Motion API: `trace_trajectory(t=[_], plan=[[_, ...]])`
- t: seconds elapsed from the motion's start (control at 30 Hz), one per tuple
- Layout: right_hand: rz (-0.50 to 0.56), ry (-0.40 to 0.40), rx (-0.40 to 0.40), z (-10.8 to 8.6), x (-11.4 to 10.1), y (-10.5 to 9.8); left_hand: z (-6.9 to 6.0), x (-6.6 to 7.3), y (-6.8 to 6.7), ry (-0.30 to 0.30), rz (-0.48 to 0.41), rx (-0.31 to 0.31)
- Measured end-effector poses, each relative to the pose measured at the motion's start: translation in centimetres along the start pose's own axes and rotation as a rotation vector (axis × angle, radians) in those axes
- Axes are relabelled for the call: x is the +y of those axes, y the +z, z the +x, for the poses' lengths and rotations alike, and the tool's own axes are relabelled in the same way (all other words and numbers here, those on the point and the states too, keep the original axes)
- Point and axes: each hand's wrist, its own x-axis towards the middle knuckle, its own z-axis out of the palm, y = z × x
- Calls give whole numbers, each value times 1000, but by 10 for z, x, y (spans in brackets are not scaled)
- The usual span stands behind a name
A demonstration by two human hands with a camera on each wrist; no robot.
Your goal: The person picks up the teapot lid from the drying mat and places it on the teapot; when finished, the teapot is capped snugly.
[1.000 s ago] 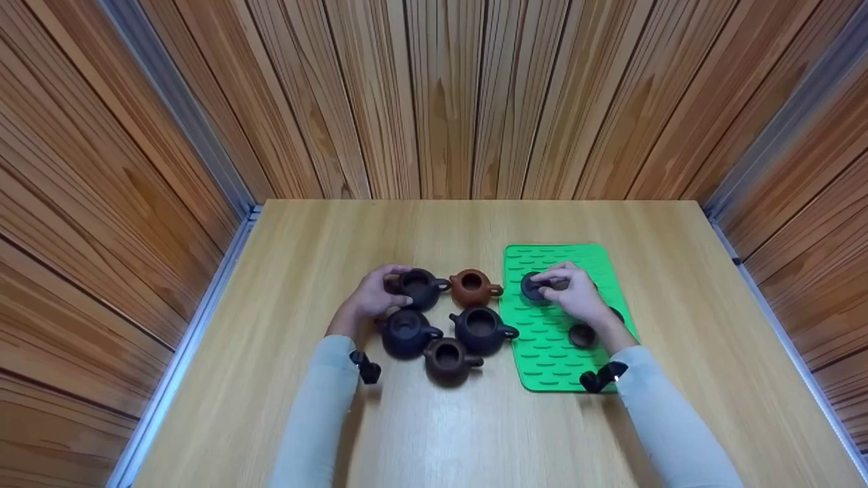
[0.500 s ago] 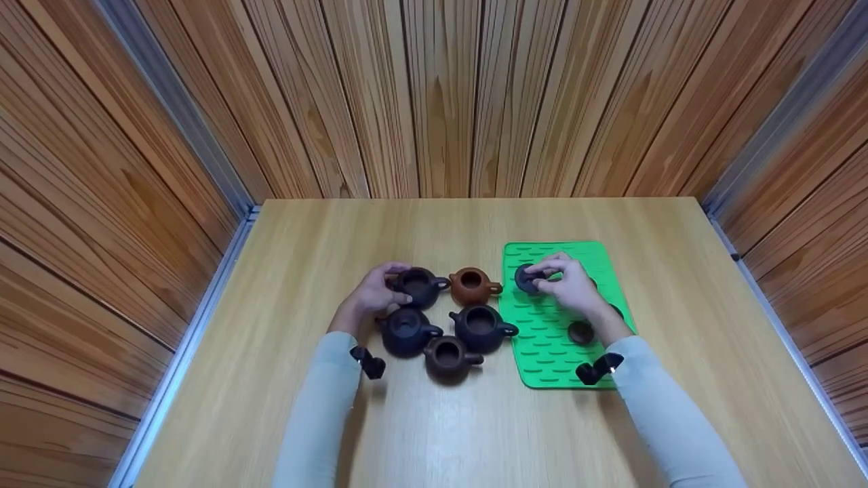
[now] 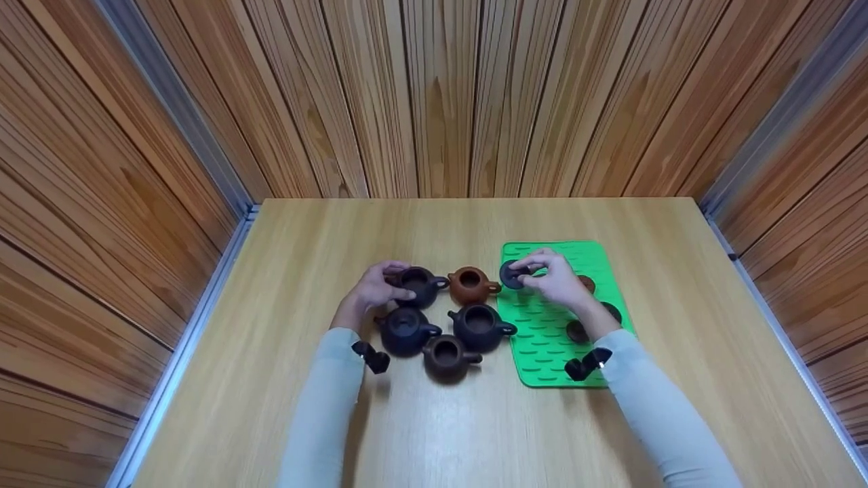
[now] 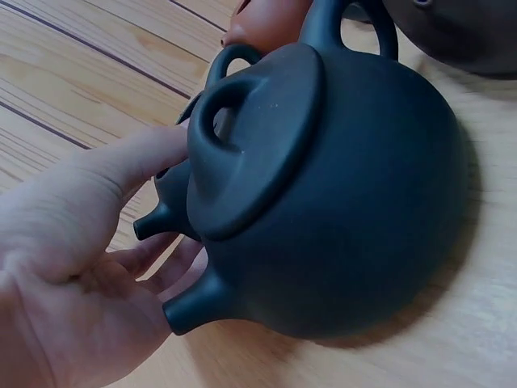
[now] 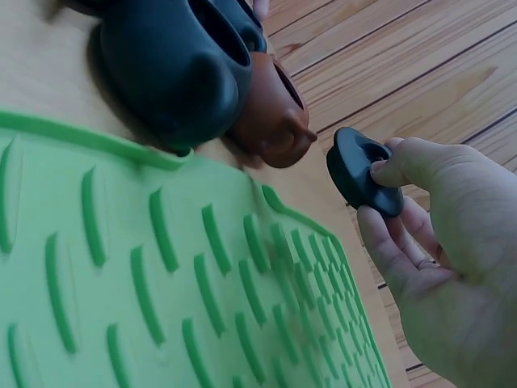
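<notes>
In the head view my left hand grips the spout side of an open black teapot at the back left. A lidded black teapot stands just in front of it; the left wrist view shows this lidded teapot close up beside my left hand. My right hand pinches a round black lid above the green mat's left edge. The right wrist view shows the lid tilted between thumb and fingers of my right hand, held clear of the mat.
An open reddish-brown teapot stands between the left-hand teapot and the mat. An open black teapot and a dark brown one stand nearer the front. On the mat lie a reddish lid and dark lids, partly behind my right forearm.
My right hand has moved left with the black lid, from over the mat to its left edge. The reddish lid has come into view. My left hand has stayed on the teapot.
</notes>
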Motion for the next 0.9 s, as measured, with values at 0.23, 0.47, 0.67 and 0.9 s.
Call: trace_trajectory(t=[0.23,0.47,0.67,0.9], plan=[[13,-11,-13,6,-11,8,0,-1,0,-5,-24,28],[18,19,-27,12,-18,18,0,-3,0,-2,-43,14],[26,13,-38,18,-28,28,1,-5,0,10,-59,14],[30,29,-55,26,-41,41,0,-5,-2,-2,-26,10]])
